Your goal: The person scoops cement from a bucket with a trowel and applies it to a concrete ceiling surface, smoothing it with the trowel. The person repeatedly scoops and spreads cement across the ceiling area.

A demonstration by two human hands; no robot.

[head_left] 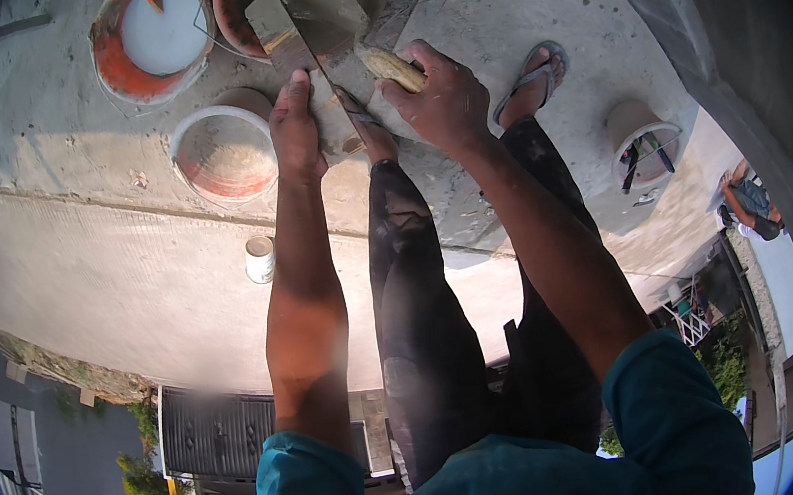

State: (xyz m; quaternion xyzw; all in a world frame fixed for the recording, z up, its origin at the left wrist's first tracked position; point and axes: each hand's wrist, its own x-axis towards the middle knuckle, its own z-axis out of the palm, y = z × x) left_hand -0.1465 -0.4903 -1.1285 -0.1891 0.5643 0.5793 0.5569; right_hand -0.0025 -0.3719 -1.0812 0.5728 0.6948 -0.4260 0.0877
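My left hand (295,129) grips a long flat plastering tool (278,26), its thumb laid along the face. The tool's far end is smeared with grey mortar. In my right hand (448,101) is a trowel (391,68), held by its worn, light handle. The trowel's grey blade lies against or just beside the flat tool; exact contact is hard to make out. Both tools are over the rim of a reddish mortar tub (241,9), which they partly hide. What lies under the left palm is hidden.
Left of the tub stand an orange bucket of whitish liquid (162,29) and a pale mortar-stained bucket (225,155). A small can (259,259) sits nearer. On the right is a bucket of tools (643,143). Another person (753,204) is at the far right. My sandalled feet flank the work.
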